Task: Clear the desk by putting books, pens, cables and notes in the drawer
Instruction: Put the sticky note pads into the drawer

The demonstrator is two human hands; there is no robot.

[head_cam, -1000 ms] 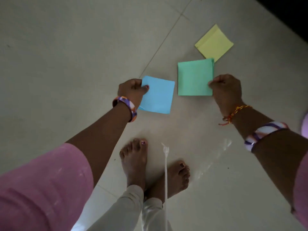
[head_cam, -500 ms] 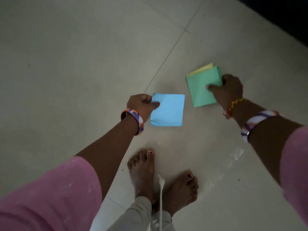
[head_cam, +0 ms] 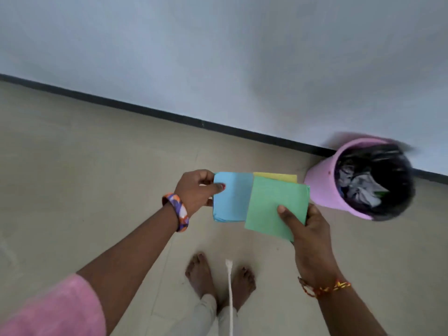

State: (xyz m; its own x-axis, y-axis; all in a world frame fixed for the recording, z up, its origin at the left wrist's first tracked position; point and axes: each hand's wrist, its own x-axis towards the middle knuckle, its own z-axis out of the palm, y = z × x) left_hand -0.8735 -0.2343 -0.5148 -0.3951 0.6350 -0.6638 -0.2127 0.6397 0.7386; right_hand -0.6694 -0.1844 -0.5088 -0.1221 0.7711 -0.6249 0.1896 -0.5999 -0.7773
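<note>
We've got the wall filling the top half, a dark skirting strip under it, then the beige floor. A pink bin with a black liner and crumpled paper inside stands on the floor by the wall, just right of the notes, a bit blurred.

No desk or drawer in view, so we can't tell which way the drawer lies from the hands.

Both arms reach forward and down, our bare feet below them, a white cord hanging between the feet.

Right hand comes in from lower right, palm side up under the green note pad, thumb pressed flat on top, fingers curled under its right edge: clamped on it. A yellow note pad peeks out from behind the green one's top edge; looks held in the same grip, but we can't see the contact.

Left hand pinches the blue note pad at its left edge, thumb on top, fingers behind.

Key relation: the green pad overlaps the blue pad's right side, lying on top of it, tilted a little clockwise. Hands are level, near each other. We judge the next step is stacking them into one hand, then carrying to the drawer.
</note>
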